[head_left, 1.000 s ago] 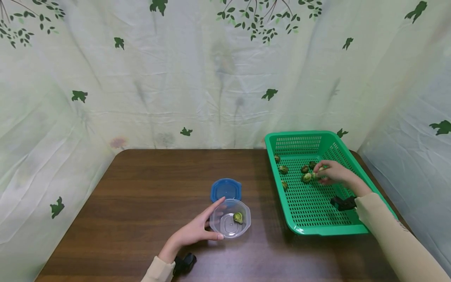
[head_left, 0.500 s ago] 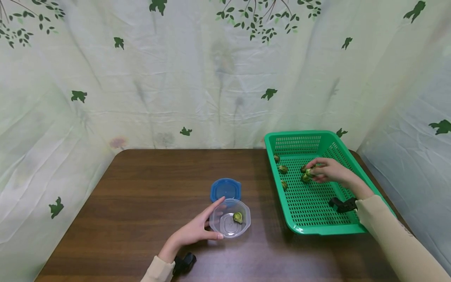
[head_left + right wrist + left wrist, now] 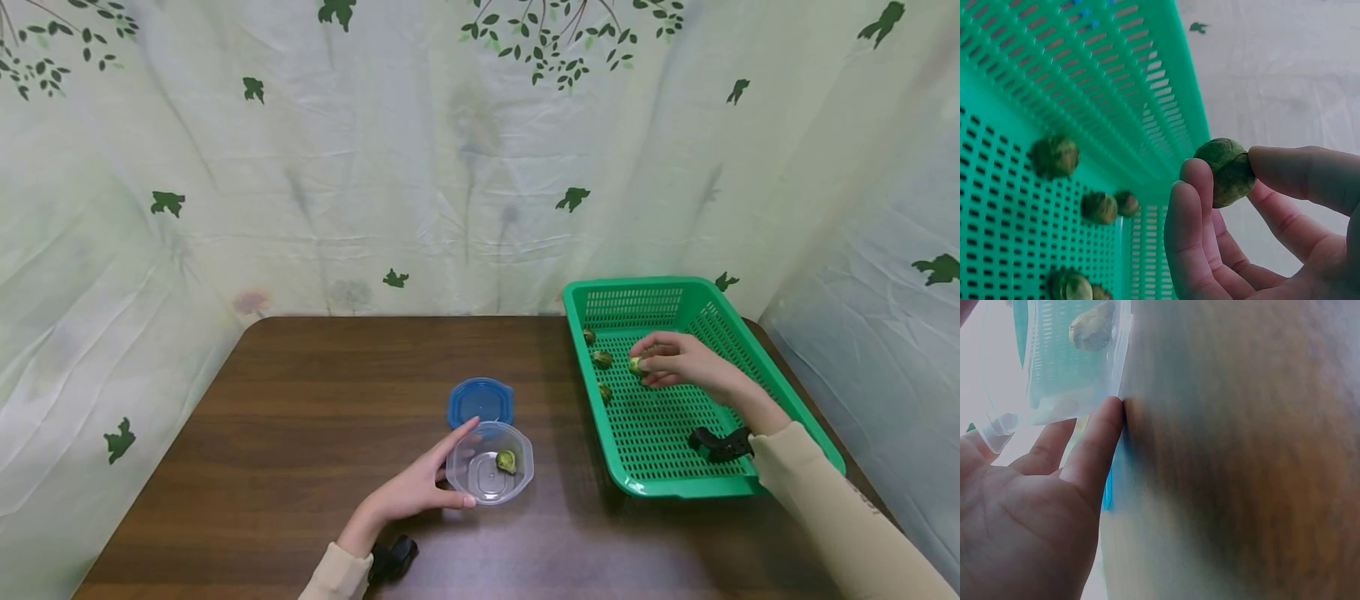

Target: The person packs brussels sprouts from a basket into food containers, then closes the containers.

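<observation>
My right hand (image 3: pixel 690 367) pinches a Brussels sprout (image 3: pixel 1230 178) between thumb and fingertips, raised above the floor of the green basket (image 3: pixel 611 450). Other sprouts lie in the basket, among them one sprout (image 3: pixel 602 360) by its left wall; in the right wrist view several more sprouts (image 3: pixel 1057 156) rest on the slotted floor. On the table, my left hand (image 3: pixel 412 493) holds a clear plastic container (image 3: pixel 527 471) by its left side, thumb at the near edge and fingers at the far edge. Inside the container sits a single Brussels sprout (image 3: pixel 506 462).
A blue lid (image 3: pixel 481 402) lies just behind the clear container. The brown wooden table (image 3: pixel 322 392) ends at a printed curtain (image 3: pixel 420 167) at the back, and the basket stands at its right side. A black wrist camera (image 3: pixel 720 445) is strapped to my right wrist.
My right hand has moved left within the basket, away from the cluster of sprouts, carrying a Brussels sprout. The left hand and the container have stayed in place.
</observation>
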### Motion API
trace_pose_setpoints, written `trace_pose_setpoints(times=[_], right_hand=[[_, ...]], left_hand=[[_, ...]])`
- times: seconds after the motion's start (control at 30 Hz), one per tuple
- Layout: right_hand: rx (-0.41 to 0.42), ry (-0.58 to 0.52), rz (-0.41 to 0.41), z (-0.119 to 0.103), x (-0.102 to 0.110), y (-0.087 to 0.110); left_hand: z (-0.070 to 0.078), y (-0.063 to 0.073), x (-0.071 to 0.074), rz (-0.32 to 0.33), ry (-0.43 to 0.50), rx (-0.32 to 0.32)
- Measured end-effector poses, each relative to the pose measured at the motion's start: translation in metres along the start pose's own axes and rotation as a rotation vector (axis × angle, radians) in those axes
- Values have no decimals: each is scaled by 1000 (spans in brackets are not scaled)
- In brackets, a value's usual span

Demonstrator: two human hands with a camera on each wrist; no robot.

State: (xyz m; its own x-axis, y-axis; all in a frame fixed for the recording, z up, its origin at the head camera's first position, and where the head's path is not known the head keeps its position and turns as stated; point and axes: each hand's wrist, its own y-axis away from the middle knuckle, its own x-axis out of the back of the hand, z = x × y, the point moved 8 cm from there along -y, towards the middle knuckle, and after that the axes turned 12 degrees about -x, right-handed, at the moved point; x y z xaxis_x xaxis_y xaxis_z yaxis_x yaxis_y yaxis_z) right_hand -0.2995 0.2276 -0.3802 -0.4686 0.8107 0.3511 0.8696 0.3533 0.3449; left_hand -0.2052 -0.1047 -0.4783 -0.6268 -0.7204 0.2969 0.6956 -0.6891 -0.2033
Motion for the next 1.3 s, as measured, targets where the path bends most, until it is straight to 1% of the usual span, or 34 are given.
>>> trace_pose_setpoints(times=[0.13,0.47,0.77,0.9,1.17,1.3], right_hand=[[14,0,0,-8,-7,1],[52,-13,-27,-24,-29,7],[93,-44,-78,-40,-54,10],[99,-51,-106,-47,-66,12],[115,-29,-144,-56,-88,13],[126,-27,-166,-60,-98,14]], left_hand=[[1,0,0,2,5,-5],[0,2,0,2,-8,15],[2,1,0,3,1,20],[3,1,0,5,5,10],[3,1,-1,9,12,-15],[3,1,-1,10,13,-13]])
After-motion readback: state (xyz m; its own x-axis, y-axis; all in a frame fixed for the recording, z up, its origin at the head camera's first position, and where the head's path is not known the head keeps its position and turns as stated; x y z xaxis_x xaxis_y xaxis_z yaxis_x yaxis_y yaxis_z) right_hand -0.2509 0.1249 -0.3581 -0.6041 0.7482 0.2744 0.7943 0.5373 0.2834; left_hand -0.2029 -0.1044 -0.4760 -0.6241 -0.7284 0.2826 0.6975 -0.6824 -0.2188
